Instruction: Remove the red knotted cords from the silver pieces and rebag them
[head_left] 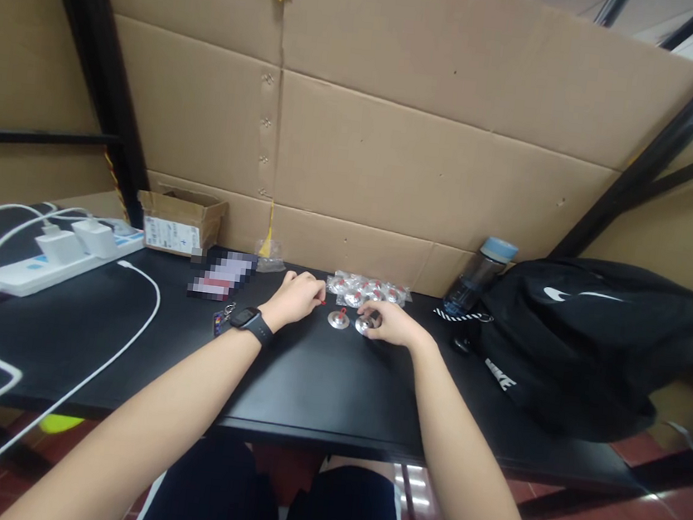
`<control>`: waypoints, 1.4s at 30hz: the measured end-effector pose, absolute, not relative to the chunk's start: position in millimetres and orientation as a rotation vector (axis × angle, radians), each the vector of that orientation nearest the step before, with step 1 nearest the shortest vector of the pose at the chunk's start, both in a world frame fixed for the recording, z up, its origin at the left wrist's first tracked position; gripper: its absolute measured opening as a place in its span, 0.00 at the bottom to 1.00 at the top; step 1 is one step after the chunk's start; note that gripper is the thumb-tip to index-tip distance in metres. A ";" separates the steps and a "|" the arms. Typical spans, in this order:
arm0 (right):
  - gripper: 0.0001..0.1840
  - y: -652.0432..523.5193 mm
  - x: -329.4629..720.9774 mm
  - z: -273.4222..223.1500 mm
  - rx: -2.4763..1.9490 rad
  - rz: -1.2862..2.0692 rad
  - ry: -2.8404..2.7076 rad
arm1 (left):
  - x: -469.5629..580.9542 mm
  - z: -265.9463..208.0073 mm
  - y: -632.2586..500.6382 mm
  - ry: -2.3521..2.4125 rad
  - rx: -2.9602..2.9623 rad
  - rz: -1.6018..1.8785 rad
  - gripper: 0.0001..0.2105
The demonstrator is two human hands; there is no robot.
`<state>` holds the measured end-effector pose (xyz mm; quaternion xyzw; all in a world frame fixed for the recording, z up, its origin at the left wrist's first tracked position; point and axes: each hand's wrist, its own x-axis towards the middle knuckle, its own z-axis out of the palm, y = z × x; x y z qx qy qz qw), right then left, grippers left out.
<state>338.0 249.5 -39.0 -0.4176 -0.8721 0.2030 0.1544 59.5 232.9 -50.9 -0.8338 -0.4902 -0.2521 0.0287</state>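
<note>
My left hand point(299, 298), with a black watch on its wrist, is closed in a pinch on a small red piece point(322, 302) just above the black table. To its right a round silver metal disc point(338, 320) lies flat, a red part standing up at its middle. My right hand point(390, 323) grips the edge of a second silver disc point(363, 325), partly hidden by the fingers. Behind both hands sit several clear plastic packets point(356, 289) that hold similar silver discs with red parts.
On the left are a white power strip point(64, 260) with cables, an open cardboard box point(180, 223), a blurred-out flat item point(223, 274) and a keychain point(224, 317). A bottle point(480, 277) and a black backpack point(587, 346) stand right. A cardboard wall point(383, 156) closes the back.
</note>
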 end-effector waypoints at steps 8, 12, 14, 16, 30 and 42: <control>0.27 250.2 340.3 -38.3 -1.143 0.727 -2.515 | 59.8 -51.3 231.5 -1.501 -2.563 -0.862 0.06; 0.25 247.1 336.7 -35.6 -1.191 0.719 -2.514 | 61.1 -50.3 230.5 -1.521 -2.579 -0.872 0.04; 0.25 245.5 334.1 -34.6 -1.215 0.683 -2.512 | 62.0 -49.8 230.1 -1.530 -2.583 -0.880 0.04; 0.24 244.6 332.2 -34.8 -1.212 0.647 -2.500 | 63.3 -49.2 229.6 -1.535 -2.575 -0.892 0.04; 0.25 239.5 313.3 -39.1 -0.897 0.833 -2.046 | 83.0 -41.6 217.3 -1.532 -2.565 -1.170 0.05; 0.29 228.5 290.7 -40.1 -0.664 0.973 -1.845 | 92.9 -42.1 213.5 -1.470 -2.664 -1.574 0.12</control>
